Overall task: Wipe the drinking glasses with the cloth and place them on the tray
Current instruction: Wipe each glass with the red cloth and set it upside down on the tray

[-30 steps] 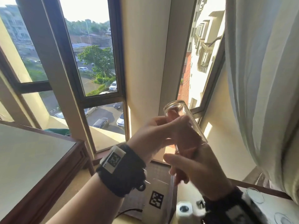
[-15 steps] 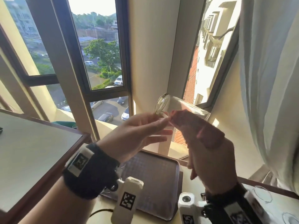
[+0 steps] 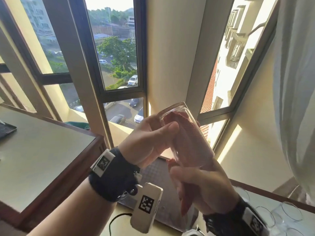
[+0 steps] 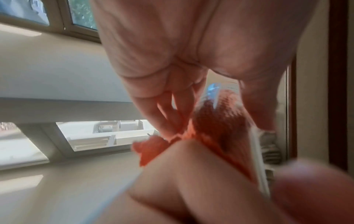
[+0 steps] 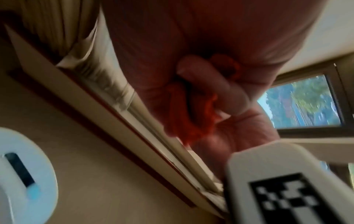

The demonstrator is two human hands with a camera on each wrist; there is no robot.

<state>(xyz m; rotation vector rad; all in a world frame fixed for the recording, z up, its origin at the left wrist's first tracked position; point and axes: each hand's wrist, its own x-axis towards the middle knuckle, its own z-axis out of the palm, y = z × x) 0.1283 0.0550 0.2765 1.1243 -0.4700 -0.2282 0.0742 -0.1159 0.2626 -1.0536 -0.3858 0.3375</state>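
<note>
Since a moment ago, both hands and the glass [image 3: 185, 133] have tipped more upright in front of the window [image 3: 117, 53]. Below them, the tray [image 3: 153, 174] lies on the tabletop [image 3: 119, 223]. Left hand [image 3: 150, 142] grips the glass by its side. Right hand [image 3: 204, 186] holds the orange cloth [image 3: 185, 200] stuffed up inside it. More glasses [image 3: 289, 213] wait at the right.

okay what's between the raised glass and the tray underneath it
In the head view, only the right hand, gripping the orange cloth that runs up into the glass, lies above the tray.
</note>
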